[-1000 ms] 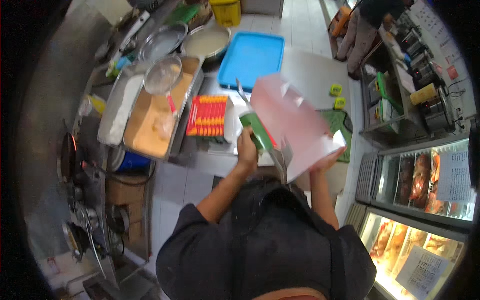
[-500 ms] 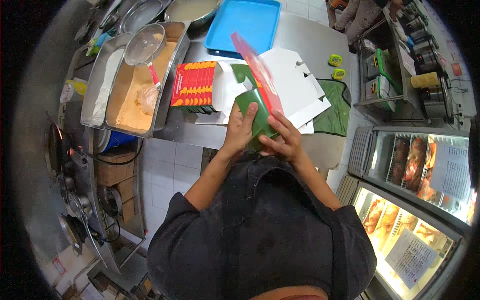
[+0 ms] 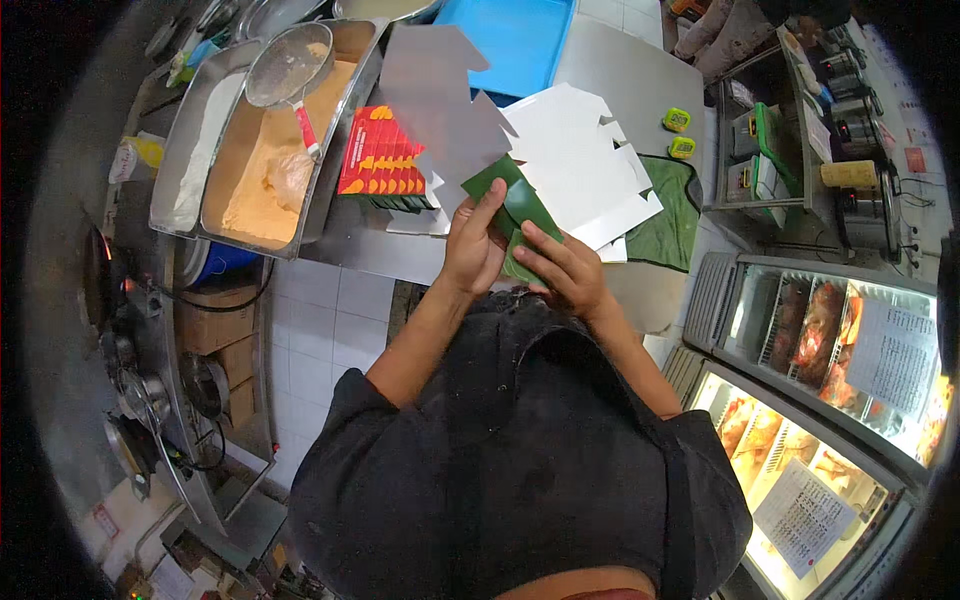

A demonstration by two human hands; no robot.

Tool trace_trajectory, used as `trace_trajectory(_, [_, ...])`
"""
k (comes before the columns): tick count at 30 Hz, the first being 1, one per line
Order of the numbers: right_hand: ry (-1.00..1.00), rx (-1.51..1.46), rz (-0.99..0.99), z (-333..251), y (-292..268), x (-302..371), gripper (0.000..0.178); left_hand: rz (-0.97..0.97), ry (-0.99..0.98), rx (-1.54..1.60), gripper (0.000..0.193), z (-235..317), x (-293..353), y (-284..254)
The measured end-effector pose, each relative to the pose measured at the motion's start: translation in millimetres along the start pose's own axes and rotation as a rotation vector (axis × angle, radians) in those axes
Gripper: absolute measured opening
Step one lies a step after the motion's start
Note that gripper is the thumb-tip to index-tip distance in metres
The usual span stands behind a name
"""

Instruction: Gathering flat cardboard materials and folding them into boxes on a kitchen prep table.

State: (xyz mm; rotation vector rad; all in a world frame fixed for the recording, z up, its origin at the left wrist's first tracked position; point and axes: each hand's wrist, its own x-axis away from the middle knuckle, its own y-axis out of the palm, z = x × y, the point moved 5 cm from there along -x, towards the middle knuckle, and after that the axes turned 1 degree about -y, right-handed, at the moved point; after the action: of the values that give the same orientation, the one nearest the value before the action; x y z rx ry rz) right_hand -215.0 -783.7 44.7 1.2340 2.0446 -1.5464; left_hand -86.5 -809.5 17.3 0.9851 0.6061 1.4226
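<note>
Between my hands is a partly folded cardboard food box (image 3: 528, 205), its green outer side facing up near my fingers. The box's pale inner panel, with notched edges, stands out toward the far left. My left hand (image 3: 476, 240) grips the green part from the left, thumb lying on top. From the right, my right hand (image 3: 562, 268) presses its fingers on the lower green flap. Just left of the held box is a row of folded red and yellow boxes (image 3: 378, 160), partly covered by the raised panel. Flat white box blanks (image 3: 575, 160) lie on the table to the right.
A metal tray (image 3: 310, 215) of orange-tan breading with a sieve (image 3: 290, 75) stands at left. At the back lies a blue tray (image 3: 520, 40). Right are a green cloth (image 3: 665, 210), two small yellow-green timers (image 3: 677, 120) and lit glass-fronted refrigerators (image 3: 800, 330). Another person (image 3: 710, 30) stands far off.
The held box has turned over: its red panel faced up before, and now its pale inner panel swings out leftward over the folded boxes. Both hands have kept hold of it.
</note>
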Motion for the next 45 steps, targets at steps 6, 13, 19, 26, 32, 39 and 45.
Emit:
trace_trajectory(6, [0.207, 0.206, 0.098, 8, 20, 11, 0.050, 0.057, -0.062, -0.197, 0.031, -15, 1, -6])
trace_trajectory(13, [0.435, -0.120, 0.051, 10, 23, 14, 0.087, 0.023, 0.197, -0.825, 0.034, -17, 4, -12])
trace_trajectory(19, [0.661, -0.269, 0.250, 45, -29, 13, 0.076, -0.281, -0.216, -1.010, 0.030, 7, 24, 10])
trace_trajectory(26, [0.600, -0.270, 0.026, 37, -51, -12, 0.053, -0.541, -0.263, -1.011, 0.026, 13, 25, 3])
trace_trajectory(32, [0.845, -0.227, 0.123, 58, -55, 21, 0.021, -0.545, -0.208, -0.942, 0.029, 11, 27, 16])
trace_trajectory(39, [0.840, -0.364, 0.301, 26, -69, -4, 0.020, -0.136, 0.028, -0.838, 0.038, 19, 34, 24])
trace_trajectory(45, [0.911, -0.102, 0.018, 9, -89, -21, 0.025, -0.312, 0.110, -0.804, 0.041, 21, 35, 48])
